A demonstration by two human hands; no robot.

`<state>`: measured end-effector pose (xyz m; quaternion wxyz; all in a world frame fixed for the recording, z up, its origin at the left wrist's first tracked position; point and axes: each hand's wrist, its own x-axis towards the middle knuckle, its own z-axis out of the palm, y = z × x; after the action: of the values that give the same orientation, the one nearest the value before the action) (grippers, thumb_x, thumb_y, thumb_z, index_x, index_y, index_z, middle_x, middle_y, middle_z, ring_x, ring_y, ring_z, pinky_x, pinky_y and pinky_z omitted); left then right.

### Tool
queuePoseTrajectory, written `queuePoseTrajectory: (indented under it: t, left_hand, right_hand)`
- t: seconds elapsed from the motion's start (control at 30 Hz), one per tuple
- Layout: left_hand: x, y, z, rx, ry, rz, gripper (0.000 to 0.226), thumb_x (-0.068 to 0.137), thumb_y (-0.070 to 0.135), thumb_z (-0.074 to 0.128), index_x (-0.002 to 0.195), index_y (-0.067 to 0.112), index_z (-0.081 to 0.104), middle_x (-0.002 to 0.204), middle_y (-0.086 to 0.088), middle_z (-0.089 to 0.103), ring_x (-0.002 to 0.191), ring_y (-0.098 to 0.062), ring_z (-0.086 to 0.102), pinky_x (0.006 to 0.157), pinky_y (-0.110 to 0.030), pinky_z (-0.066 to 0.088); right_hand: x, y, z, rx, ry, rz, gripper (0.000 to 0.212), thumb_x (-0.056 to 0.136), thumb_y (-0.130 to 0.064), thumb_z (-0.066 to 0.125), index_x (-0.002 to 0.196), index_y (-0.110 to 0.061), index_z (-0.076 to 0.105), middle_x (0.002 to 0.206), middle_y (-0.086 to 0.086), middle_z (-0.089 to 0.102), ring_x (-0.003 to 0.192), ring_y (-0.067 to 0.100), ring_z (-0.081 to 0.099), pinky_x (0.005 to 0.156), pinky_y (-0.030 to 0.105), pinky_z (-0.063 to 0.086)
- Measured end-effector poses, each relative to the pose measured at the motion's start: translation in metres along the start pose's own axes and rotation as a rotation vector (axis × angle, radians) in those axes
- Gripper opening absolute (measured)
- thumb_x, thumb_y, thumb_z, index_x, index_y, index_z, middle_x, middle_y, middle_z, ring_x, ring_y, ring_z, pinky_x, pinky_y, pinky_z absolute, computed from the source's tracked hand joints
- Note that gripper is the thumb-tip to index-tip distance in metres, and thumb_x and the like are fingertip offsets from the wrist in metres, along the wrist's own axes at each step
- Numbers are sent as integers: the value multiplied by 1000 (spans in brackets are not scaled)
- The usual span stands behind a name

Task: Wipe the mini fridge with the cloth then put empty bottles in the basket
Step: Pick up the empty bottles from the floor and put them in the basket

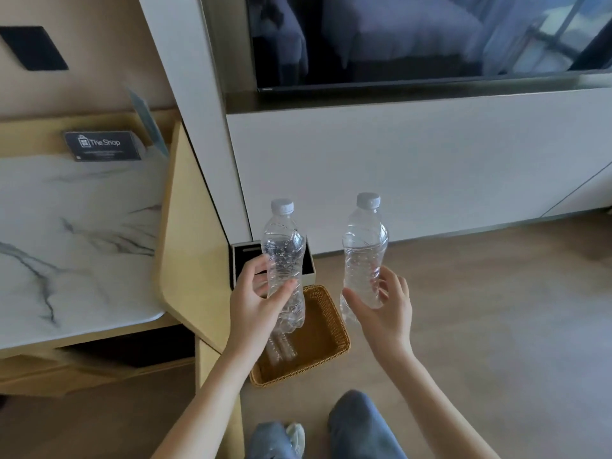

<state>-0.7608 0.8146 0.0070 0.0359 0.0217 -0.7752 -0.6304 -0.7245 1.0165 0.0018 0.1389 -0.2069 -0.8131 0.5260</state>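
My left hand [253,303] grips a clear empty plastic bottle [283,250] with a white cap, held upright above the brown woven basket [334,329] on the floor. My right hand [385,309] holds a second clear bottle [364,246], also upright, just right of the basket. Another clear bottle [280,347] seems to lie inside the basket, partly hidden behind my left hand's bottle. A pale cloth [296,433] shows between my knees at the bottom edge. The mini fridge is not clearly in view.
A marble-topped wooden counter [76,246] with a dark "The Shop" card [102,145] stands at left. A small black-lined box [308,263] sits behind the basket against the white cabinet [414,167]. A TV [414,38] hangs above. Wooden floor [496,309] spreads to the right.
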Motion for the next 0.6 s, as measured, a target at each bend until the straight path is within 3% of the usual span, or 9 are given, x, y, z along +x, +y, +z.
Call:
queuePoseTrajectory:
  t: [0.27, 0.43, 0.6]
  left_hand:
    - [61, -39, 72, -10, 186, -177, 55, 79, 28, 81, 128, 23, 56, 123, 14, 60, 109, 5, 57, 86, -4, 43]
    - [90, -85, 106, -47, 275, -367, 50, 77, 34, 83, 120, 30, 58, 120, 18, 60, 112, 0, 57, 93, -24, 49]
    - [116, -162, 127, -22, 250, -537, 52, 80, 29, 82, 123, 28, 54, 118, 19, 58, 108, 3, 56, 83, -10, 43]
  right_hand:
    - [124, 35, 21, -62, -241, 5, 64, 73, -28, 86, 129, -21, 55, 117, -5, 52, 101, 10, 55, 86, 23, 46]
    - [179, 77, 48, -124, -394, 80, 66, 74, -30, 85, 131, -19, 54, 119, -5, 53, 102, 10, 56, 86, 24, 47]
    - [204, 150, 101, -209, -505, 214, 65, 74, -34, 85, 129, -20, 54, 119, -4, 53, 104, 13, 57, 86, 28, 50]
